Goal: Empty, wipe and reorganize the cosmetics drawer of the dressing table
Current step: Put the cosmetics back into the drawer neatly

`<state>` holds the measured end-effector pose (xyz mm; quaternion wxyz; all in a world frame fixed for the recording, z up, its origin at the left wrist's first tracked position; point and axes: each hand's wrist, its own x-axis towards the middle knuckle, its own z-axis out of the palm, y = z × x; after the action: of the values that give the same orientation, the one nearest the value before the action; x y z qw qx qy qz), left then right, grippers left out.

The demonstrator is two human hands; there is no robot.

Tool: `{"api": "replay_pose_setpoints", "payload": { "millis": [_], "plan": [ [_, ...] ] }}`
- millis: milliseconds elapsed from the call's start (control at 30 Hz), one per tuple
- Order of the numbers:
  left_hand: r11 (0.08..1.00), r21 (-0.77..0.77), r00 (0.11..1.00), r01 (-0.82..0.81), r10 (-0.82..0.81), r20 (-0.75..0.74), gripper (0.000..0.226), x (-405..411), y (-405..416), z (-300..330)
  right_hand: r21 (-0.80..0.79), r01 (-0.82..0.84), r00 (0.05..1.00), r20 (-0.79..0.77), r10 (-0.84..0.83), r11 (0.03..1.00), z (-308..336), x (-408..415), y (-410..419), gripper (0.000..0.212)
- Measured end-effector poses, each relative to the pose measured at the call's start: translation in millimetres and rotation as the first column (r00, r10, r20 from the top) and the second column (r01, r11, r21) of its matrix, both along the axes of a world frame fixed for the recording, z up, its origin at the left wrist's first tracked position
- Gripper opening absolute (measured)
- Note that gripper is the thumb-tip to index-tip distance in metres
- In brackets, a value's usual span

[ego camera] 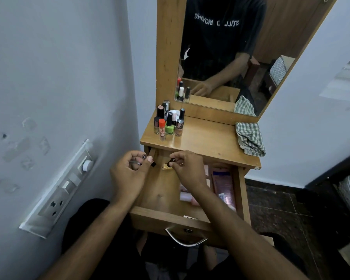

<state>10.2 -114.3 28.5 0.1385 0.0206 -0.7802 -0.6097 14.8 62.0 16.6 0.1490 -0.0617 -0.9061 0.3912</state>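
- The open wooden drawer (241,190) of the narrow wooden dressing table (206,138) serves as the landmark; its curved metal handle (185,240) faces the person.
- The left hand (127,176) hovers over the drawer's left rear corner, fingers curled around several small items: a pale pink cap (150,158) and a black-capped piece (143,157) show between thumb and fingers.
- The right hand (187,168) sits over the drawer's rear middle, thumb and forefinger pinched on the small black cap (171,161) of a yellowish nail polish bottle (167,166), whose base is low in the drawer; whether it touches the floor cannot be told.
- In the drawer's right half lie pink and pale tubes and packets (223,183), blurred.
- On the tabletop behind the drawer, at the left, stands a cluster of upright nail polish bottles (169,123), including a green one and an orange-capped one.
- At the tabletop's right edge lies a crumpled green-and-white checked cloth (250,138).
- Behind the tabletop rises a wood-framed mirror (220,57).
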Motion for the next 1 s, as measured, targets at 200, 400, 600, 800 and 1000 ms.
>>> {"api": "replay_pose_setpoints", "payload": {
  "millis": [200, 400, 600, 800, 1000],
  "plan": [
    [0.998, 0.064, 1.0, -0.016, 0.015, 0.022, 0.012, -1.1, -1.6, -2.5, 0.353, -0.134, 0.983, -0.07, 0.169, 0.926, -18.4, -17.7, -18.2, 0.028],
    [0.997, 0.078, 0.999, -0.01, 0.007, 0.033, 0.012, -2.1, -2.1, -3.9, 0.463, -0.193, 0.956, -0.11, 0.272, 0.865, -28.7, -30.4, -27.8, 0.035],
    [0.996, 0.091, 1.0, 0.009, -0.011, 0.018, 0.012, -2.1, -1.8, -5.7, 0.345, -0.185, 0.976, -0.044, 0.213, 0.92, -38.4, -39.4, -31.2, 0.04],
    [0.997, 0.077, 1.0, 0.02, -0.021, 0.019, 0.012, -2.5, -1.6, -8.1, 0.301, -0.11, 0.991, -0.042, 0.128, 0.947, -44.7, -46.0, -31.2, 0.049],
    [0.999, 0.042, 1.0, 0.021, -0.022, 0.015, 0.012, -2.4, -3.0, -8.7, 0.324, -0.059, 0.997, -0.028, 0.072, 0.944, -49.2, -52.2, -32.9, 0.034]
  ]
}}
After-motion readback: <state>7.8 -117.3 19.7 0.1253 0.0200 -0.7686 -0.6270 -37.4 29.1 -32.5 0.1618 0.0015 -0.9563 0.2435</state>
